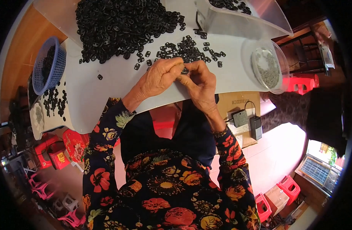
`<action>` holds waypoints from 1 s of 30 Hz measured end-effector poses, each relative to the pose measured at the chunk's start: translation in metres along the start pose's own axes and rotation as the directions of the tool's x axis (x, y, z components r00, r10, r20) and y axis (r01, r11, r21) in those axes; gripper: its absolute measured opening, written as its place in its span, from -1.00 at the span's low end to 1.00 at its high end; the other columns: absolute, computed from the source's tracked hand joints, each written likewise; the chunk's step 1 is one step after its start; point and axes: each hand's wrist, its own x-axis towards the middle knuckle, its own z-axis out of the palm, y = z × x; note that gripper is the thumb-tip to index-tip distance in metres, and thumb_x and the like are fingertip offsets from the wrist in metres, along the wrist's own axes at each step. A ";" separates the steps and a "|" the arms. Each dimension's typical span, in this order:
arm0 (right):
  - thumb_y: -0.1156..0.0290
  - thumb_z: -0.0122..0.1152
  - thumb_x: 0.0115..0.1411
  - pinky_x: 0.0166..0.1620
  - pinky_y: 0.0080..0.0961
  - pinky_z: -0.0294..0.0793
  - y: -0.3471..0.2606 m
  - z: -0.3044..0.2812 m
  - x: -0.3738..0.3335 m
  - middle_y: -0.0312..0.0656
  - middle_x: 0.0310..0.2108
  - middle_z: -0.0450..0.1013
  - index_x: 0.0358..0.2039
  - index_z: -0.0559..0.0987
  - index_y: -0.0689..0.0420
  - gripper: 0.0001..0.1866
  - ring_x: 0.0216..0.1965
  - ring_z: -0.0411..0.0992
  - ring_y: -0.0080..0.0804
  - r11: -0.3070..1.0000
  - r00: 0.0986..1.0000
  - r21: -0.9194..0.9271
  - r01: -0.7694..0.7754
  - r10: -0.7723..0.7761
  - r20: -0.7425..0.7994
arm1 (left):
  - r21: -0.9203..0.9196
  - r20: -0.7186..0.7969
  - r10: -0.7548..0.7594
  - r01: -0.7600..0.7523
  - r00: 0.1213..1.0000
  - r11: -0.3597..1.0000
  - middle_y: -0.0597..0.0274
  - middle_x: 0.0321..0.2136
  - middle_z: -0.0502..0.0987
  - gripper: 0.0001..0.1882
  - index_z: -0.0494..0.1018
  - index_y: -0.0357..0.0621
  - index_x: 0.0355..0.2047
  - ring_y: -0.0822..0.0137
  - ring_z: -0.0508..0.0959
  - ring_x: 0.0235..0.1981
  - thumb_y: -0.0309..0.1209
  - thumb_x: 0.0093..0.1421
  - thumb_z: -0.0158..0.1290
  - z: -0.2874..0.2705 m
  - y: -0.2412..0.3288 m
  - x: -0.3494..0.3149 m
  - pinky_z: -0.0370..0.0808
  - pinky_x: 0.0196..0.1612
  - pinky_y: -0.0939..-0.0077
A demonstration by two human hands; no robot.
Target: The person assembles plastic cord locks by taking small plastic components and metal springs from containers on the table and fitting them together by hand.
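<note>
While pinching one piece two-handed, plenty left to work through

Clamped between fingertips of left hand and right hand, brought together over near edge of white table: one small dark oval piece, partly covered by fingers. Judged mid-run, far from done. Apparently remaining: large heap of small black plastic pieces, plus looser scatter of small black two-holed plastic pieces just beyond hands. Possibly done: black pieces in clear plastic bin, upper right; can't tell finished from unfinished. Also at right: grey metal-looking bits in round clear plastic tub.
</note>
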 end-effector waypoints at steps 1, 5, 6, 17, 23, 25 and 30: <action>0.58 0.35 -0.01 -0.54 -0.75 0.21 -0.001 0.001 0.001 -0.41 -0.63 0.29 -0.38 0.47 0.25 -0.78 -0.58 0.19 -0.76 1.000 1.000 0.007 -0.016 0.016 0.001 | 0.043 -0.007 0.000 0.000 1.000 0.999 0.10 -0.71 0.20 -0.75 0.20 -0.29 -0.51 0.26 0.18 -0.65 -0.37 0.24 -0.14 -0.002 0.002 0.000 0.24 -0.53 0.35; 0.58 0.35 -0.02 -0.53 -0.78 0.22 0.000 0.001 0.003 -0.42 -0.63 0.30 -0.38 0.47 0.25 -0.77 -0.58 0.20 -0.78 0.998 0.999 0.056 -0.032 0.032 0.007 | 0.064 -0.067 0.044 -0.039 0.997 0.997 0.11 -0.71 0.21 -0.74 0.23 -0.28 -0.49 0.29 0.21 -0.65 -0.34 0.26 -0.14 0.000 0.000 -0.001 0.24 -0.53 0.35; 0.58 0.35 -0.02 -0.53 -0.78 0.22 0.002 0.000 0.002 -0.42 -0.63 0.30 -0.38 0.47 0.25 -0.77 -0.58 0.20 -0.78 0.998 1.000 0.055 -0.029 0.028 0.009 | 0.034 -0.059 0.023 -0.021 0.998 0.999 0.13 -0.71 0.23 -0.73 0.25 -0.28 -0.48 0.31 0.23 -0.65 -0.32 0.27 -0.15 0.002 0.000 -0.002 0.25 -0.53 0.36; 0.58 0.30 0.04 -0.46 -0.76 0.35 -0.025 -0.013 0.016 -0.34 -0.56 0.48 -0.37 0.50 0.25 -0.85 -0.55 0.32 -0.76 0.997 0.999 0.074 0.009 -0.012 0.030 | -0.300 -0.107 -0.034 0.001 0.994 0.954 0.32 -0.65 0.34 -0.67 0.27 -0.27 -0.51 0.47 0.35 -0.56 -0.28 0.32 -0.22 0.011 0.013 -0.001 0.34 -0.42 0.53; 0.47 0.26 0.07 -0.41 -0.71 0.39 -0.085 -0.057 0.126 -0.31 -0.55 0.50 -0.32 0.59 0.22 -0.85 -0.52 0.39 -0.67 0.911 0.935 -0.351 0.218 -0.298 -0.192 | -0.339 -0.020 0.047 -0.051 0.999 0.940 0.28 -0.60 0.34 -0.61 0.25 -0.25 -0.59 0.42 0.40 -0.45 -0.29 0.33 -0.29 0.006 0.003 -0.014 0.36 -0.28 0.52; 0.35 0.24 0.06 -0.39 -0.61 0.41 -0.090 -0.084 0.164 -0.23 -0.55 0.52 -0.36 0.61 0.17 -0.83 -0.54 0.44 -0.52 0.672 0.916 -0.685 0.282 -0.400 -0.016 | -0.340 0.031 -0.035 0.044 0.999 0.939 0.28 -0.61 0.34 -0.62 0.26 -0.25 -0.59 0.42 0.39 -0.45 -0.31 0.33 -0.28 0.006 0.005 -0.018 0.36 -0.28 0.51; 0.37 0.19 0.07 -0.34 -0.47 0.45 -0.083 -0.090 0.180 -0.14 -0.50 0.52 -0.37 0.58 0.17 -0.84 -0.48 0.49 -0.32 0.374 0.921 -0.886 0.274 -0.369 0.129 | -0.326 -0.035 -0.050 0.036 0.998 0.945 0.27 -0.62 0.35 -0.62 0.27 -0.26 -0.59 0.41 0.39 -0.47 -0.31 0.33 -0.28 -0.008 -0.004 -0.032 0.36 -0.29 0.52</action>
